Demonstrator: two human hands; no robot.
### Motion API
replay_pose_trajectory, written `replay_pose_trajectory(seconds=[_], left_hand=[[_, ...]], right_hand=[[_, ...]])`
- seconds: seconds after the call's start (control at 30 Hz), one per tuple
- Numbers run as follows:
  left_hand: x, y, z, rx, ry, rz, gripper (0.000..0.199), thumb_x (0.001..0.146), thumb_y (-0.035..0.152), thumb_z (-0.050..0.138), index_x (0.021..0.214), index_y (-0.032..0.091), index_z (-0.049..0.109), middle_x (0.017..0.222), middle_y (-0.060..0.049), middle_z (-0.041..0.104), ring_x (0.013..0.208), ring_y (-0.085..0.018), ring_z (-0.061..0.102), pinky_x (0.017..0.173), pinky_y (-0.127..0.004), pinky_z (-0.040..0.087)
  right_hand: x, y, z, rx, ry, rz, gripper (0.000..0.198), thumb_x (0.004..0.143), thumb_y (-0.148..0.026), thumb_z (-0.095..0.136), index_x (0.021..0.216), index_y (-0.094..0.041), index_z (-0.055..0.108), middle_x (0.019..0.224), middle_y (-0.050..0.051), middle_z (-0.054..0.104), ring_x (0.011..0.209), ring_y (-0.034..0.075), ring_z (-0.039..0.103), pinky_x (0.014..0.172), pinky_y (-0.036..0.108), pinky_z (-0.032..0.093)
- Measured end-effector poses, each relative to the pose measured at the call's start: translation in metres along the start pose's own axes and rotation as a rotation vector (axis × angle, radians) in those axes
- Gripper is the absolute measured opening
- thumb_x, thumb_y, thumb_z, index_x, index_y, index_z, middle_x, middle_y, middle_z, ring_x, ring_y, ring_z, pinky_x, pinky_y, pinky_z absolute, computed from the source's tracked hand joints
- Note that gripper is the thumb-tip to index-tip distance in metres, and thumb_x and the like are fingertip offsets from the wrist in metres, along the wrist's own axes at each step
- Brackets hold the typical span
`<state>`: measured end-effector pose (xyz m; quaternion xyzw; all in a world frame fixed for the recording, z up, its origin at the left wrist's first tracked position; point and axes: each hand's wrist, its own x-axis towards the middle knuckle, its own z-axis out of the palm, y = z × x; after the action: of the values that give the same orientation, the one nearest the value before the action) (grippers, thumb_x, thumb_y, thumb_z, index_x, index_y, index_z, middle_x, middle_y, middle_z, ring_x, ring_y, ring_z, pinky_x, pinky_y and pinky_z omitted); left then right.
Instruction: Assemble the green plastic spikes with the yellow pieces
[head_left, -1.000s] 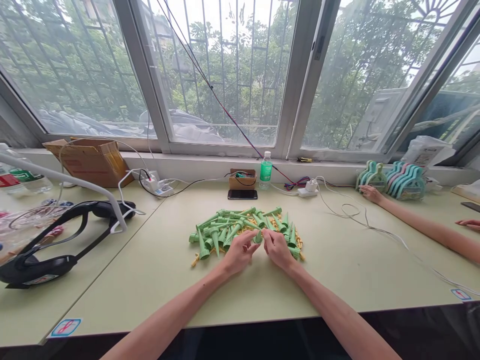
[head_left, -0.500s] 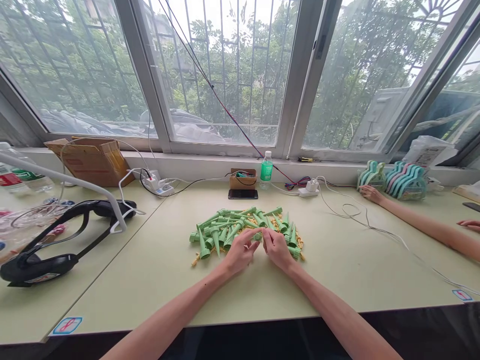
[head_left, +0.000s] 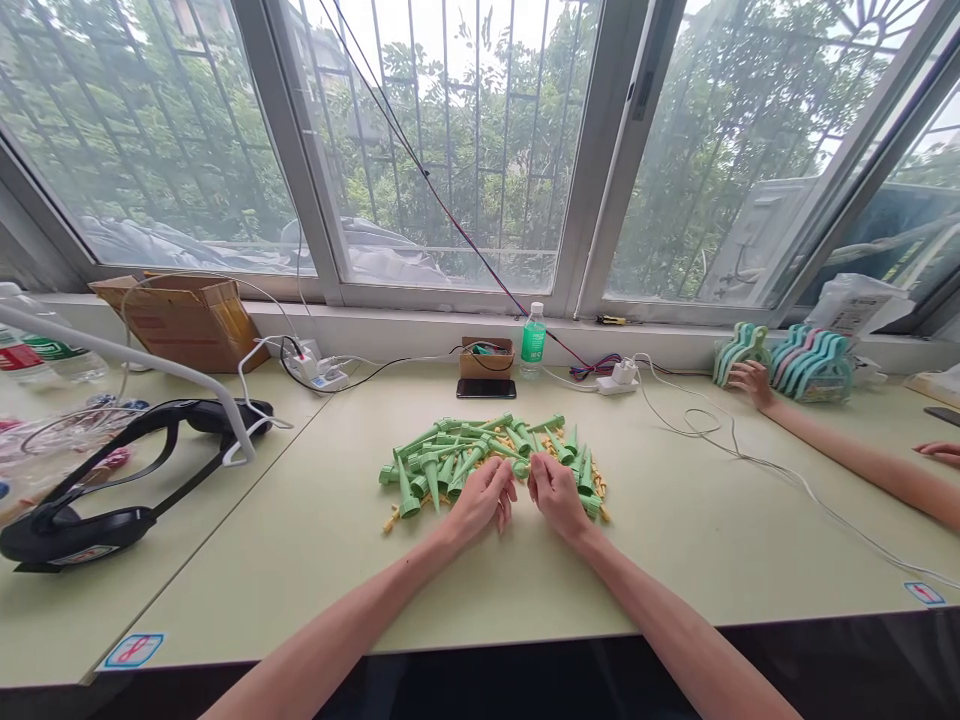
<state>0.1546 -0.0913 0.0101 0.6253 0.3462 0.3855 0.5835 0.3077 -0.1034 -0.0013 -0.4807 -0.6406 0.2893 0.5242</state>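
Note:
A pile of green plastic spikes [head_left: 430, 470] with ribbed caps lies in the middle of the table, mixed with small yellow plastic pieces [head_left: 391, 519]. My left hand [head_left: 484, 497] is at the pile's near edge, its fingers loosely bent and apart. Just to its right, my right hand [head_left: 556, 494] is closed, thumb pressed to the curled fingers; what it grips is hidden. A round green cap [head_left: 520, 467] shows in the gap between my hands, and I cannot tell whether it is held or lies on the pile.
Behind the pile are a phone [head_left: 486, 389], a small cardboard box [head_left: 487, 356] and a green-liquid bottle [head_left: 532, 342]. A black headset [head_left: 82, 510] lies at left. At right, another person's hand [head_left: 752, 384] touches small hangers [head_left: 742, 350]; a white cable [head_left: 780, 468] crosses the table.
My hands have drawn slightly apart, and my left fingers have loosened and dropped from the right fingertips. At right, the other person's hand has lifted and shifted along the hangers.

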Motion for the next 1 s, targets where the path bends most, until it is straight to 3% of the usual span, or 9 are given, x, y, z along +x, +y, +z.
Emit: replay_pose_trajectory(seconds=[0.3,0.5,0.73,1.0], left_hand=[[0.0,0.005,-0.003,-0.06,-0.125,-0.152,0.058,0.086,0.067,0.043,0.069,0.013,0.053,0.062,-0.002,0.056,0.042,-0.011,0.056,0.037,-0.022,0.045],[0.0,0.006,-0.002,-0.08,-0.119,-0.113,0.049,0.085,0.063,0.05,0.076,0.015,0.053,0.069,-0.001,0.059,0.045,-0.011,0.058,0.039,-0.023,0.046],[0.0,0.003,-0.005,0.007,-0.061,-0.062,0.045,0.087,0.061,0.048,0.075,0.018,0.046,0.052,0.003,0.054,0.04,-0.012,0.055,0.039,-0.023,0.043],[0.001,-0.005,-0.006,0.045,0.004,0.039,0.042,0.086,0.059,0.05,0.075,0.021,0.038,0.063,0.004,0.057,0.038,-0.01,0.053,0.036,-0.022,0.039]], right_hand=[[-0.001,0.001,-0.001,0.008,-0.045,-0.048,0.043,0.099,-0.049,0.032,0.068,-0.021,0.041,0.053,-0.003,0.048,0.048,0.011,0.045,0.053,0.025,0.037],[-0.001,-0.002,0.0,0.031,-0.07,-0.042,0.042,0.099,-0.05,0.032,0.068,-0.022,0.039,0.053,-0.004,0.047,0.046,0.011,0.044,0.05,0.024,0.037],[-0.001,-0.001,0.0,-0.006,-0.115,-0.012,0.042,0.099,-0.051,0.029,0.072,-0.022,0.04,0.049,-0.005,0.048,0.044,0.011,0.044,0.053,0.025,0.038],[-0.001,0.002,0.0,0.005,-0.129,0.011,0.039,0.099,-0.05,0.028,0.077,-0.022,0.042,0.047,-0.006,0.047,0.041,0.012,0.042,0.05,0.024,0.035]])
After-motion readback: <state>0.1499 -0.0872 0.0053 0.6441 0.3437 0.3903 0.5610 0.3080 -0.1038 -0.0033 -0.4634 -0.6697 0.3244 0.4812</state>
